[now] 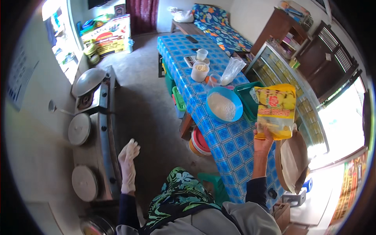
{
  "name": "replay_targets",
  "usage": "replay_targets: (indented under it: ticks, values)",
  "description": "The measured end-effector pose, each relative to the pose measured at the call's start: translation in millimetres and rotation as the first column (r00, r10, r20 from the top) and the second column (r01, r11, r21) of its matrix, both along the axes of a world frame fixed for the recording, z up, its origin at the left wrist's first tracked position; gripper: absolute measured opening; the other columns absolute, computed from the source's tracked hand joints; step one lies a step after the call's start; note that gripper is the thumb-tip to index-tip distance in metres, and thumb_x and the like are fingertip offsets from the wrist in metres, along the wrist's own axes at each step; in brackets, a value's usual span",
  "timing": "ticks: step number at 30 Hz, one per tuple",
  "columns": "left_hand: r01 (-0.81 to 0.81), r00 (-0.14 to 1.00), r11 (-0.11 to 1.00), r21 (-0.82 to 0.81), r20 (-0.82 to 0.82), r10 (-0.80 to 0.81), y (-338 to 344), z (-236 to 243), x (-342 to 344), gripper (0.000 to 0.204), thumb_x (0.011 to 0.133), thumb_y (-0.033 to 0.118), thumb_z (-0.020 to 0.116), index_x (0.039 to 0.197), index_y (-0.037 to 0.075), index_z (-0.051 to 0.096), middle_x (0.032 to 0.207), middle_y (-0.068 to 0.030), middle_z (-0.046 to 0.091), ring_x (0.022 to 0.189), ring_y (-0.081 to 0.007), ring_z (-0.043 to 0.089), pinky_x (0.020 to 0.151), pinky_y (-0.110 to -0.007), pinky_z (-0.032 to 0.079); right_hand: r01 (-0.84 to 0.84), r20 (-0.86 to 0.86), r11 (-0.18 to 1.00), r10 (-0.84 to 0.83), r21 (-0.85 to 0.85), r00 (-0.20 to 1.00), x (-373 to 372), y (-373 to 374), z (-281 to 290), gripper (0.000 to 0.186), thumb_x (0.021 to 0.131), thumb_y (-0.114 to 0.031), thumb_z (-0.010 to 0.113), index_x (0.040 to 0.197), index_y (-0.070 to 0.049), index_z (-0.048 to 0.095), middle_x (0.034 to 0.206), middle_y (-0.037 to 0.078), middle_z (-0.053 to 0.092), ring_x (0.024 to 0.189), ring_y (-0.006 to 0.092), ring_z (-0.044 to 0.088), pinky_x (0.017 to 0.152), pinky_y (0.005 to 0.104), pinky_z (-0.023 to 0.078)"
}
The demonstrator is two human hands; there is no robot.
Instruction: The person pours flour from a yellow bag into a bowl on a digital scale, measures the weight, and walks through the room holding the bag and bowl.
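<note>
Yellow bag (276, 112) upright in bare right hand (263, 143), fingers pinching its lower edge; bag raised near table's (231, 145) right edge. Blue basin (238, 109) of white powder just left of bag, on table. Green tray (243, 94) beside basin, toward right edge, partly hidden by bag. Farther toward table's far end: clear plastic bag (234, 70), white tub (199, 75). Left hand (128, 156), white-gloved, well off table's left edge, loosely open, fingers slightly bent.
</note>
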State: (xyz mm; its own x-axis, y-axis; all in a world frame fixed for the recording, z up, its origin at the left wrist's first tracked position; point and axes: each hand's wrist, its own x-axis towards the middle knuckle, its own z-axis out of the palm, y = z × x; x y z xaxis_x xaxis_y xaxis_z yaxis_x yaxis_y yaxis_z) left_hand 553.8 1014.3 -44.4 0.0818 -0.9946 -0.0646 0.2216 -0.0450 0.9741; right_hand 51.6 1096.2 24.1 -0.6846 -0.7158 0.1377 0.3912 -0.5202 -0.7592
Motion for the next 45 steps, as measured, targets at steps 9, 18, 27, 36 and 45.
replay_targets:
  ticks: [9, 18, 27, 36, 45]
  values:
    - [0.500, 0.857, 0.852, 0.152, -0.228, -0.462, -274.9, -12.5, -156.4, 0.058, 0.088, 0.047, 0.061, 0.115, -0.005, 0.059, 0.106, -0.0157, 0.061, 0.092, -0.0253, 0.065, 0.078, -0.034, 0.054, 0.144, 0.106, 0.958, -0.121, -0.248, 0.987, 9.8, -112.9, -34.2, 0.066, 0.070, 0.001, 0.067, 0.131, -0.015, 0.047, 0.122, 0.009, 0.058, 0.107, 0.0339, 0.057, 0.074, 0.0443, 0.044]
    - [0.753, 0.652, 0.601, 0.269, -0.180, -0.736, -490.0, -56.6, -299.6, 0.081, 0.085, 0.049, 0.064, 0.135, -0.006, 0.032, 0.121, -0.0219, 0.051, 0.075, -0.0307, 0.067, 0.060, -0.036, 0.057, 0.343, 0.201, 0.912, -0.301, -0.224, 0.932, 36.0, -259.4, -35.6, 0.067, 0.069, -0.001, 0.067, 0.131, -0.014, 0.046, 0.123, 0.011, 0.055, 0.104, 0.0339, 0.055, 0.079, 0.0463, 0.043]
    - [0.966, 0.252, 0.257, -0.015, 0.260, -0.932, -598.2, -138.5, -415.3, 0.066, 0.074, 0.000, 0.043, 0.138, 0.004, 0.027, 0.116, -0.0229, 0.052, 0.073, -0.0318, 0.068, 0.053, -0.037, 0.060, 0.698, 0.286, 0.715, -0.661, -0.040, 0.694, 96.0, -346.6, -67.7, 0.066, 0.069, 0.000, 0.062, 0.131, -0.016, 0.046, 0.126, 0.005, 0.054, 0.111, 0.0261, 0.054, 0.078, 0.0465, 0.046]
    - [0.964, 0.203, 0.118, 0.237, -0.378, -0.903, -611.5, -86.0, -421.1, 0.085, 0.071, -0.006, 0.039, 0.150, 0.006, 0.010, 0.138, -0.0218, 0.038, 0.110, -0.0401, 0.058, 0.065, -0.042, 0.064, 0.832, 0.271, 0.554, -0.798, -0.020, 0.538, 124.1, -408.3, -74.6, 0.070, 0.070, 0.001, 0.064, 0.135, -0.012, 0.041, 0.125, 0.009, 0.053, 0.113, 0.0285, 0.054, 0.079, 0.0466, 0.051]
    - [0.997, 0.014, -0.013, 0.073, -0.351, -0.936, -628.7, -104.4, -436.3, 0.084, 0.070, -0.007, 0.038, 0.149, 0.002, 0.011, 0.140, -0.0191, 0.038, 0.114, -0.0365, 0.057, 0.067, -0.039, 0.064, 0.819, 0.310, 0.573, -0.780, 0.007, 0.543, 93.6, -452.9, -58.6, 0.069, 0.071, 0.003, 0.064, 0.134, -0.010, 0.041, 0.126, 0.009, 0.052, 0.107, 0.0269, 0.054, 0.071, 0.0456, 0.048]
